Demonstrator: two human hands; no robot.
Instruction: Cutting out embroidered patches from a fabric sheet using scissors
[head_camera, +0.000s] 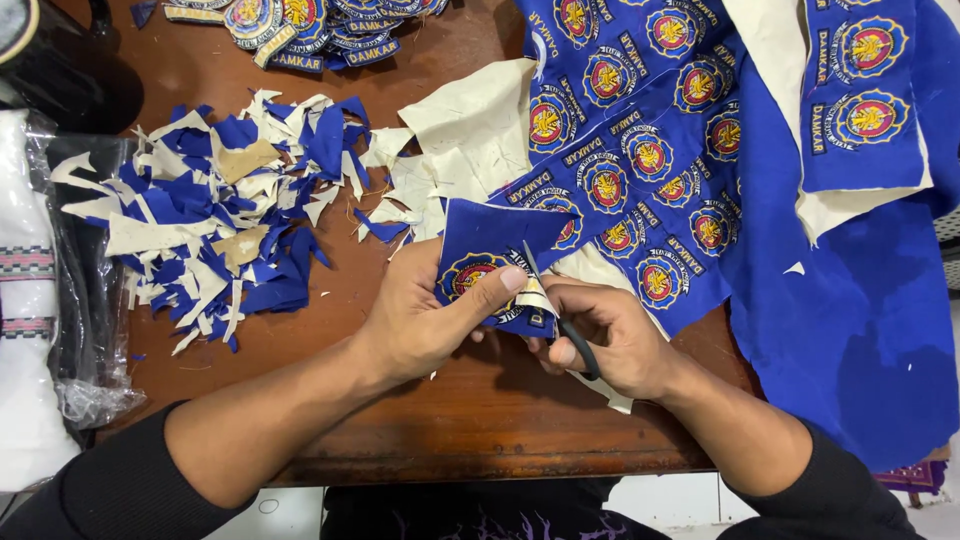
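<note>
My left hand (425, 320) pinches a piece of blue fabric (478, 240) that carries a round embroidered emblem patch (468, 274), thumb pressed on its lower edge. My right hand (610, 340) grips black-handled scissors (560, 318); their blades point up and cut into the blue piece beside my left thumb. The piece hangs off a large blue sheet (650, 150) covered with several rows of the same round emblems, spread over the right half of the wooden table (480, 410).
A heap of blue and cream fabric scraps (210, 210) lies at the left. Cut-out patches (300, 30) are piled at the far edge. Cream backing cloth (470, 130) lies in the middle. A clear plastic bag (70, 300) sits at the table's left edge.
</note>
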